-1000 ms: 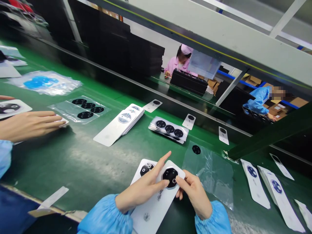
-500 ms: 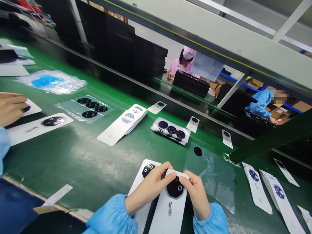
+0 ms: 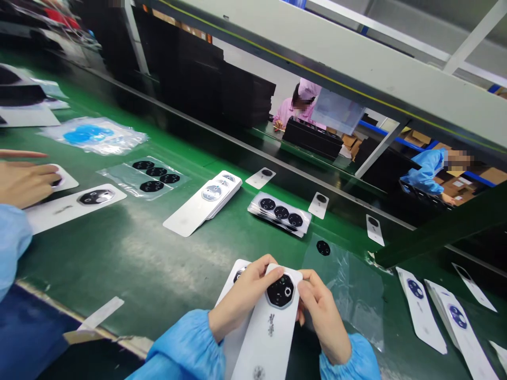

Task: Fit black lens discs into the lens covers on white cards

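Note:
A long white panel (image 3: 264,343) with dark lettering and a black eight-sided lens-like piece (image 3: 280,291) at its top is between my hands. My left hand (image 3: 247,295) grips its upper left edge, the thumb near the black piece. At the upper right edge, my right hand (image 3: 322,311) is closed, thumb and fingers at the panel's side. Partly hidden behind my left hand lies a second white panel (image 3: 228,279) with a similar black piece. To the right, a transparent plastic sheet (image 3: 356,290) carries one loose black disc (image 3: 323,248).
A stack of white panels (image 3: 186,217) and a pile of bagged black discs (image 3: 280,212) lie ahead on the green table (image 3: 138,258). More panels (image 3: 420,311) rest at right. A co-worker's hand (image 3: 27,182) works at left by another panel. A dark post (image 3: 431,227) slants across the right.
The panel in my hands has tilted, its lettering now plainer. My right thumb has moved off the black piece to the panel's edge. The view has shifted slightly.

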A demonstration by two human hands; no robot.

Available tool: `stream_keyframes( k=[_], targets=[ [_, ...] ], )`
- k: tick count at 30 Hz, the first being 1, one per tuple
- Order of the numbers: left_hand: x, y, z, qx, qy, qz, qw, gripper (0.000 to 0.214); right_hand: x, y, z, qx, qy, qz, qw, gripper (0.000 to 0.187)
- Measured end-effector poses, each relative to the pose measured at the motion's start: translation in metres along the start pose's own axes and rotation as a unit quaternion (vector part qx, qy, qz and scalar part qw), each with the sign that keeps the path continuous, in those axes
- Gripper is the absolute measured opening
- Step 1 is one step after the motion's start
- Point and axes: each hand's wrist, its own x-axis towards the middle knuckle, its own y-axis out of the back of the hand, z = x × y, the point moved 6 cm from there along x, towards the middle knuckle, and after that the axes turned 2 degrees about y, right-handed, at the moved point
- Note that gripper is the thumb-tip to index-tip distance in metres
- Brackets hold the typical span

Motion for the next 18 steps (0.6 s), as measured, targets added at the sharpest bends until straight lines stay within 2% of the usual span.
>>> stream_keyframes(
  k=[4, 8, 11, 14, 18],
  targets=[
    [0.000, -0.002, 0.002, -0.068, 0.027, -0.029, 0.997, 0.031, -0.003, -0.001, -0.010, 0.013, 0.002, -0.025, 1.000, 0.038],
    [0.001, -0.009, 0.000, -0.134, 0.048, -0.057, 0.988, 0.037, -0.003, -0.002, -0.014, -0.016, 0.002, -0.015, 1.000, 0.039],
    [0.003, -0.013, -0.003, -0.179, 0.058, -0.072, 0.979, 0.039, -0.001, -0.005, -0.016, 0.000, 0.000, -0.004, 1.000, 0.042],
    [0.003, -0.014, -0.003, -0.194, 0.064, -0.085, 0.975, 0.036, 0.001, -0.006, -0.016, 0.030, -0.015, 0.014, 0.999, 0.043],
    [-0.002, -0.007, -0.001, -0.180, 0.062, -0.078, 0.979, 0.032, 0.002, 0.003, -0.011, 0.079, -0.043, 0.050, 0.995, 0.041]
  ],
)
